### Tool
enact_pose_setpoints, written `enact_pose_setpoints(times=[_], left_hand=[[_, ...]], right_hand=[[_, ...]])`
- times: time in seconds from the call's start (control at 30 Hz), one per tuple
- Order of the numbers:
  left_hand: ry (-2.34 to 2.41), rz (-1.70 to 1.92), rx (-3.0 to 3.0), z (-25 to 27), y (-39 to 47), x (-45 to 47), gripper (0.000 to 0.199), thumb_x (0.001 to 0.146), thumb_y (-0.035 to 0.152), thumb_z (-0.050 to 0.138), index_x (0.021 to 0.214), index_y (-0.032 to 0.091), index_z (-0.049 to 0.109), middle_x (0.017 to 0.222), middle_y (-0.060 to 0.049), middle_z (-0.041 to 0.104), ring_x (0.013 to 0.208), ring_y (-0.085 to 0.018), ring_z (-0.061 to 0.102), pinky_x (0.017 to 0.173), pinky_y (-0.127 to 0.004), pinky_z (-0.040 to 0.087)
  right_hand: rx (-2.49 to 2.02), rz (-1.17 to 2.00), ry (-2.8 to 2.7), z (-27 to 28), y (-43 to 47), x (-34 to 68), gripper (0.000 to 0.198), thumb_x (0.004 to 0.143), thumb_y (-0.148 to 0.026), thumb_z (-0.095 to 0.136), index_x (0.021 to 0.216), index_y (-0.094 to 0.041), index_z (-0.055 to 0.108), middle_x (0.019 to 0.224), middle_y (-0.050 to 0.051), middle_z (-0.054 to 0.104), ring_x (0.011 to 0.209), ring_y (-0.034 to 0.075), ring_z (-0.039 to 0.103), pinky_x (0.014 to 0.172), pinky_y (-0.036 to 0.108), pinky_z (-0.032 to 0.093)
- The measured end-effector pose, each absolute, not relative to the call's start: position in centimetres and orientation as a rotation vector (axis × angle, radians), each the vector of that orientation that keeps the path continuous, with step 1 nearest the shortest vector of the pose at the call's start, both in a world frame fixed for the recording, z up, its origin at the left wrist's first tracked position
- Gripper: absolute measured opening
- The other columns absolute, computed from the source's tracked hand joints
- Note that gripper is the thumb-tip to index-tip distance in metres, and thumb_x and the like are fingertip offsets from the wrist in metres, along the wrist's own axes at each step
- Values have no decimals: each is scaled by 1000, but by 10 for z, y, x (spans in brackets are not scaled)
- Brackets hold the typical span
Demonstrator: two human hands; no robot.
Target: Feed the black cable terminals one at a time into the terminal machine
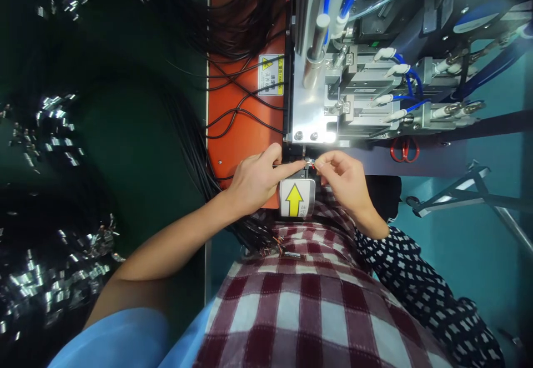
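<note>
My left hand (256, 182) lies at the front of the machine, its index finger stretched out to a small metal connector (308, 162) and its other fingers curled. A black cable (225, 178) runs from the left under this hand, which seems closed around it; the grip is partly hidden. From the other side, my right hand (343, 176) pinches at the connector with thumb and index finger. A bit of red shows at those fingertips, but what they hold is too small to make out. Just below sits a plate with a yellow arrow (295, 198).
The machine (312, 107) with cylinders and blue air tubes (410, 76) rises beyond my hands. Black cables (245, 18) cross the orange surface (245, 146) and hang at its left edge. Bundles with shiny metal ends (58, 115) lie far left. Red-handled scissors (403, 149) lie right.
</note>
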State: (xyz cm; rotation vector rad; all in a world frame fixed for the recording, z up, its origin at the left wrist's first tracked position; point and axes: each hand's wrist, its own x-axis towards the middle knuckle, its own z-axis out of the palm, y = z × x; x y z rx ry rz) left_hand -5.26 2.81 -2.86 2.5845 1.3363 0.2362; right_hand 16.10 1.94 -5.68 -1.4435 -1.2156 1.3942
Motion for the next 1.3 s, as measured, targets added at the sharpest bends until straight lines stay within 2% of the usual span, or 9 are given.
enact_pose_setpoints(times=[0.4,0.57,0.67,0.9,1.07,1.23,1.3], left_hand=[[1339,232,2570,-31,27,-52,36,102,31,36,123,32,65,85,-3,49,67,-13,48,57,-21,40],[1326,315,2623,-35,27,-52,35,101,26,38,122,33,65,82,-2,49,65,-13,47,55,-21,37],[1321,325,2625,-36,27,-52,35,100,25,39,122,32,65,82,-3,50,65,-13,47,55,-22,35],[1327,249,2564,-32,27,-51,38,102,31,32,124,32,64,86,-3,53,67,-15,50,58,-24,39],[1324,227,2604,-30,28,-50,36,102,29,34,125,29,63,85,-3,54,68,-15,53,57,-23,40],[1344,361,2557,-29,28,-48,29,101,23,39,109,16,66,88,-5,59,74,-15,59,63,-24,47],[1356,412,2527,-29,28,-47,25,100,21,41,102,15,65,87,-5,60,75,-15,61,65,-24,48]], right_hand=[[-1500,1309,-1254,-60,17,158,15,85,-29,64,75,-19,61,64,-2,57,50,10,50,48,24,40],[-1494,1350,-1249,-60,16,163,14,86,-32,65,81,-18,65,69,-1,63,52,11,56,51,25,45],[-1521,1204,-1327,-57,15,162,12,86,-31,66,86,-19,68,77,1,68,58,12,58,54,26,47],[-1496,764,-1572,-52,13,153,9,86,-18,64,77,-20,66,74,0,66,63,13,56,62,28,48],[-1462,641,-1692,-56,14,156,10,89,-20,60,79,-20,65,73,1,65,62,14,57,61,29,47],[-1484,455,-1882,-60,12,161,11,91,-25,59,84,-22,67,74,3,69,61,16,57,65,33,44],[-1497,418,-1917,-60,12,162,11,91,-27,59,85,-23,68,74,3,70,60,17,58,65,34,42]])
